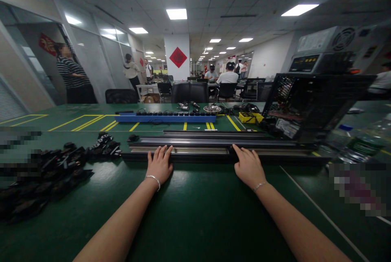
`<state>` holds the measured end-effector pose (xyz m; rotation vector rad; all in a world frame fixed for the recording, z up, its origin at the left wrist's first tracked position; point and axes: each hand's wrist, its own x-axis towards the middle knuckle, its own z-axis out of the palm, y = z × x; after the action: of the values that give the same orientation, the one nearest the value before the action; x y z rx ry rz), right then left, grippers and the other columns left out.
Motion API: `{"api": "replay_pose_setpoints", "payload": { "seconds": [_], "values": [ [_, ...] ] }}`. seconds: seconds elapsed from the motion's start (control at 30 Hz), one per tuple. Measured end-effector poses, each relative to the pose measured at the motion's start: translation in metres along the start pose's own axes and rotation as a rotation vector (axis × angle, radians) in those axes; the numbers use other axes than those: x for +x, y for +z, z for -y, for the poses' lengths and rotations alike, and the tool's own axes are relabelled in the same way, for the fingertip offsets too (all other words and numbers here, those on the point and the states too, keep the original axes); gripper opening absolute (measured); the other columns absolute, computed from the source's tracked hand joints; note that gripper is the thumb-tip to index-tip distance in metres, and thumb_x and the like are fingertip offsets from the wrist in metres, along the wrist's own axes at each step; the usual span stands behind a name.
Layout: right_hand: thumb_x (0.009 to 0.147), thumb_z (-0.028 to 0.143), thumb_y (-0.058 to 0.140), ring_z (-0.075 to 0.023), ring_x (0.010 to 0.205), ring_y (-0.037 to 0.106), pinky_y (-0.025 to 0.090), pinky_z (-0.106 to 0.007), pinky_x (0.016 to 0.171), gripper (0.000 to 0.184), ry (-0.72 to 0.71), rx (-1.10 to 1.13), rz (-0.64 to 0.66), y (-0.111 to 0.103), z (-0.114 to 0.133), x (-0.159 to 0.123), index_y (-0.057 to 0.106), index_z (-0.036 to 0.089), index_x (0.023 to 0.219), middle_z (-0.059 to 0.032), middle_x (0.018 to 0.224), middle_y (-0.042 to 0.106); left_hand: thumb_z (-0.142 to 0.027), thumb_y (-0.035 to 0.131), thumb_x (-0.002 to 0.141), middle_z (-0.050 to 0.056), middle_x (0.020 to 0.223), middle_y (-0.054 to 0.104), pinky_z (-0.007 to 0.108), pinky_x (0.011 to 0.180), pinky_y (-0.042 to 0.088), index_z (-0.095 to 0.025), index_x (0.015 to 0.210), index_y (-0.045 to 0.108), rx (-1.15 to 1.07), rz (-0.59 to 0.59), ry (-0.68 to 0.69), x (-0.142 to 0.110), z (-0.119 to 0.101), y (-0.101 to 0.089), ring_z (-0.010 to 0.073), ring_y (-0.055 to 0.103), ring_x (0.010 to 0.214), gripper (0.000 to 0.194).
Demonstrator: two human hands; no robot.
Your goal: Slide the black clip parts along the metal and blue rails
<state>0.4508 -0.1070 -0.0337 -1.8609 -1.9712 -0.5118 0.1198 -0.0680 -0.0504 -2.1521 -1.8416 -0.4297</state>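
Observation:
Long metal rails with black edges [198,151] lie side by side across the green table before me. My left hand [159,166] rests on the nearest rail, its fingers spread over the edge and holding nothing. Further right, my right hand [249,167] lies on the same rail with its fingers stretched out. Its index fingertip touches or nearly touches a small black piece [231,150] in the channel. Behind the nearest rail lies another silver rail [195,141], parallel to it.
A pile of black parts [65,160] lies at left. Beyond the rails is a blue strip with black pieces [165,118], near a metal bowl [212,108] and yellow tray [250,117]. An open computer case [339,103] and plastic bottles [363,144] stand at right. People are in the background.

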Motion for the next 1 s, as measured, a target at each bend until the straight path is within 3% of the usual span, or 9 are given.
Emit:
{"api": "replay_pose_setpoints", "payload": {
  "seconds": [0.5,0.73,1.0],
  "values": [
    [0.074,0.01,0.041,-0.0214,0.117,0.046,0.022,-0.04,0.105,0.058,-0.101,-0.013,-0.016,0.003,0.018,0.006,0.043,0.013,0.132,-0.0094,0.115,0.062,-0.03,0.045,0.078,0.005,0.143,0.04,0.059,0.108,0.016,-0.026,0.141,0.03,0.005,-0.011,0.002,0.0,-0.001,0.0,0.0275,0.034,0.129,0.065],
    [0.074,0.011,0.043,-0.0224,0.113,0.048,0.025,-0.039,0.103,0.055,-0.052,-0.013,0.025,-0.002,0.026,0.011,0.045,0.011,0.129,-0.0123,0.113,0.062,-0.029,0.045,0.078,0.006,0.144,0.039,0.058,0.108,0.016,-0.025,0.141,0.03,0.016,0.001,-0.006,0.001,-0.003,-0.001,0.0277,0.032,0.131,0.065],
    [0.075,0.01,0.041,-0.019,0.112,0.048,0.027,-0.037,0.102,0.06,-0.065,0.134,0.063,0.002,0.033,0.006,0.039,0.016,0.134,-0.0084,0.117,0.06,-0.029,0.045,0.078,0.006,0.144,0.039,0.058,0.109,0.016,-0.026,0.142,0.028,0.016,0.01,-0.011,0.0,-0.002,-0.001,0.0275,0.031,0.131,0.066]
  ]
}}
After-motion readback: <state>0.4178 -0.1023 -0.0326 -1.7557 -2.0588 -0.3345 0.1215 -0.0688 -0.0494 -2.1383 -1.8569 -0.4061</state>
